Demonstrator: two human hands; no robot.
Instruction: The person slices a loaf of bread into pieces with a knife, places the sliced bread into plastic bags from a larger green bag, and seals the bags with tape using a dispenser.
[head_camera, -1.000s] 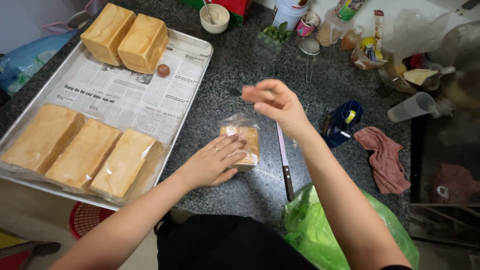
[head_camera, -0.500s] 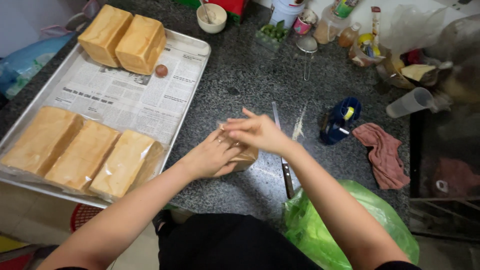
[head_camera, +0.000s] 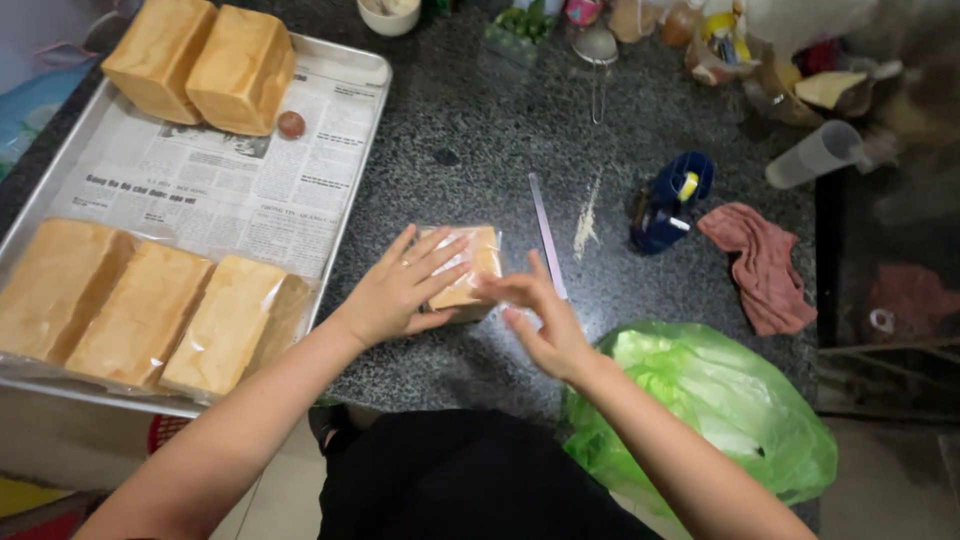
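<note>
L hand (head_camera: 400, 290) flat on wrapped bread (head_camera: 470, 268); R hand (head_camera: 540, 320) alongside.

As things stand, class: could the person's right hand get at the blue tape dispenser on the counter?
Probably yes. The right hand rests at the wrapped bread; only the knife, lying flat on bare counter, comes between it and the blue tape dispenser.

Loaves (head_camera: 140, 315) on tray (head_camera: 365, 65); pink cloth (head_camera: 762, 265); green bag (head_camera: 720, 410)

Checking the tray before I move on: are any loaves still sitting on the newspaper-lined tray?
Yes, the metal tray holds two bare loaves at its far end and three wrapped loaves at the near end.
</note>
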